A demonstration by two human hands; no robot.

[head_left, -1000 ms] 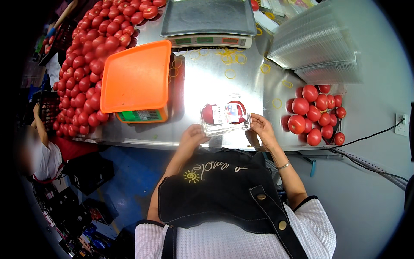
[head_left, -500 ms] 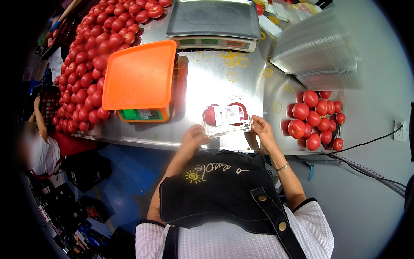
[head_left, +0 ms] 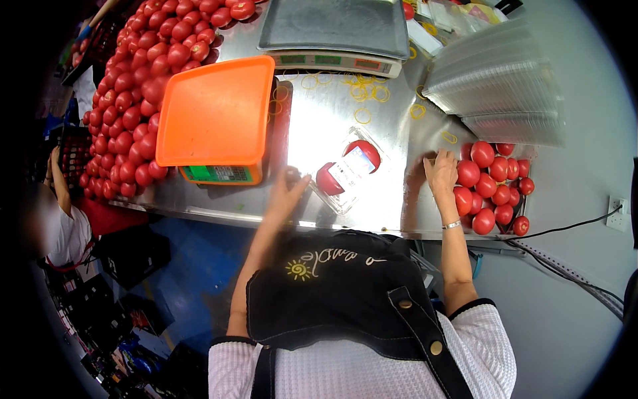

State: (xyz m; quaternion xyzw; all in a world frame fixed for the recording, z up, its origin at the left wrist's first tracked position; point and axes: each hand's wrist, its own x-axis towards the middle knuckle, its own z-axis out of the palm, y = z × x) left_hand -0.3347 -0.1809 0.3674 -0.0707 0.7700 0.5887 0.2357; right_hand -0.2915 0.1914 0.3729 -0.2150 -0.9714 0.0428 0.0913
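A clear plastic clamshell box (head_left: 342,203) lies turned at an angle on the metal table, with two red tomatoes (head_left: 362,154) and a white printed label (head_left: 351,169) on it. Just left of it, my left hand (head_left: 287,196) is open, thumb and fingers spread, slightly blurred and apparently empty. My right hand (head_left: 441,174) rests on the table right of the box, beside a group of loose tomatoes (head_left: 485,185). Its fingers are curled downward, and what lies under their tips is hidden. Above that hand is a loose yellow rubber band (head_left: 449,137).
An orange scale (head_left: 212,113) stands left, before a large tomato heap (head_left: 133,100). A grey-topped scale (head_left: 332,26) is at the back, with several rubber bands (head_left: 365,88) before it. Stacked clear boxes (head_left: 492,83) stand at right. Another person's arm (head_left: 60,179) shows far left.
Both hands have let go of the clamshell box, which has turned on the table. My right hand has moved right and forward, covering where a rubber band lay. My left hand has drawn slightly left.
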